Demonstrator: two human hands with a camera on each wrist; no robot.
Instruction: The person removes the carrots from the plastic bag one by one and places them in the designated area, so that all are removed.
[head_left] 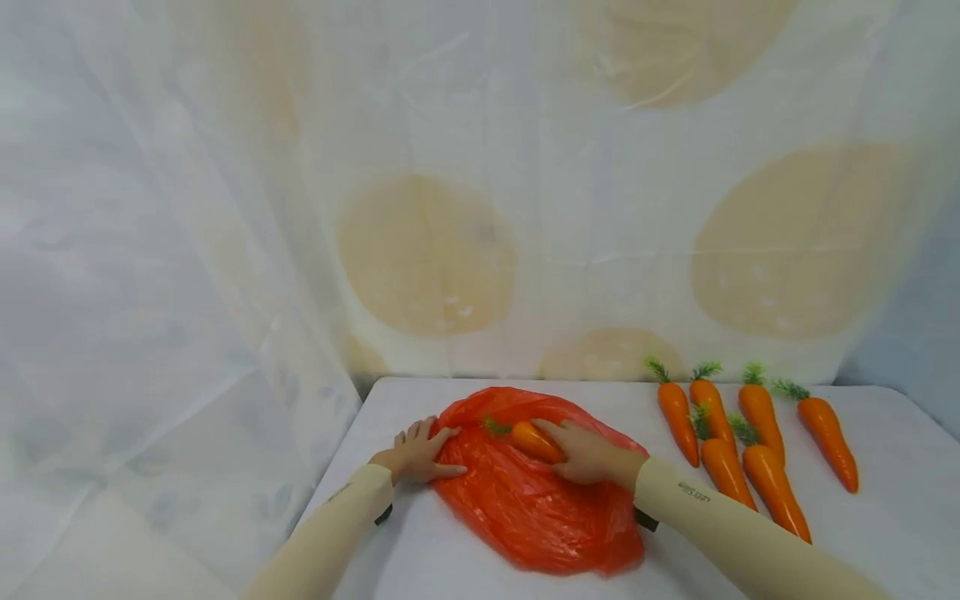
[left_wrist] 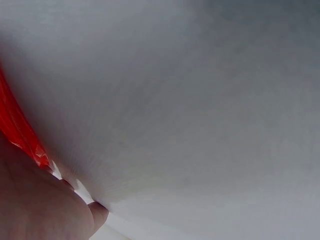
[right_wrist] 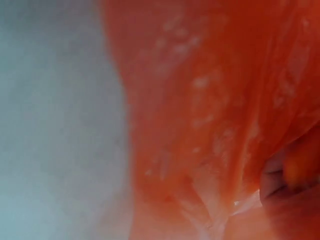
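Observation:
A crumpled red plastic bag (head_left: 540,521) lies spread on the white table. My right hand (head_left: 591,452) grips a toy carrot (head_left: 534,442) over the bag, its green top pointing left. In the right wrist view the carrot's orange end (right_wrist: 304,162) shows beside a curled finger (right_wrist: 272,182), with red plastic (right_wrist: 200,90) around them. At the bag's left edge rests my left hand (head_left: 418,451), fingers spread, the thumb and index finger overlapping the plastic. The left wrist view has this hand (left_wrist: 42,205) low on the left, beside a strip of the bag (left_wrist: 17,122).
Several more toy carrots lie on the right of the table, among them one apart at the far right (head_left: 828,437) and one in front (head_left: 776,492). A white sheet with tan spots (head_left: 570,208) hangs behind the table (head_left: 885,533); pale sheeting (head_left: 150,333) also hangs at the left.

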